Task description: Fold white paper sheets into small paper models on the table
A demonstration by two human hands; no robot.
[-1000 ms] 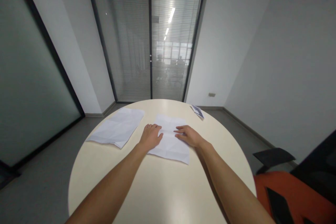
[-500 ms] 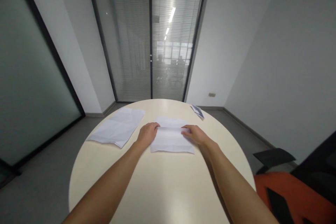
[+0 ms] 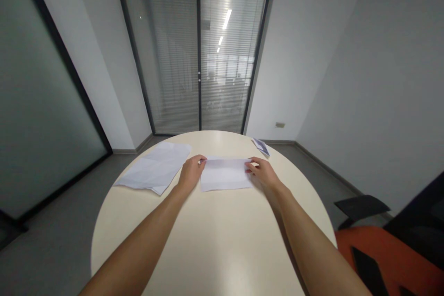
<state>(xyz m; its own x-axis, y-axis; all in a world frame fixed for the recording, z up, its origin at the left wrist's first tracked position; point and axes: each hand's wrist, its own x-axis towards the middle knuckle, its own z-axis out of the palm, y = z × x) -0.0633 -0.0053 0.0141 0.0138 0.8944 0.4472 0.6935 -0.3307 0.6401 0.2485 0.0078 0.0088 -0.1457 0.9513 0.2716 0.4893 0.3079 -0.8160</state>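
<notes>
Your left hand (image 3: 190,172) — fingertips pinching far left corner of folded sheet (image 3: 225,174). Your right hand (image 3: 264,174) — fingers pinching far right corner. Sheet lies flat at table (image 3: 215,240) centre between hands, doubled over, near edge brought up to far edge; first fold looks made, crease apparently not yet pressed. Second sheet (image 3: 155,168) — unfolded, left. Small card (image 3: 261,146) — far right. Chair (image 3: 388,254) beside table.

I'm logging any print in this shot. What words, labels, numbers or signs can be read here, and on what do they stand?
No text can be read.
Folded white sheet between the left hand and the right hand: blank.
Creased white sheet at the left: blank.
Small card at the table's far edge: dark print, too small and blurred to read.
</notes>
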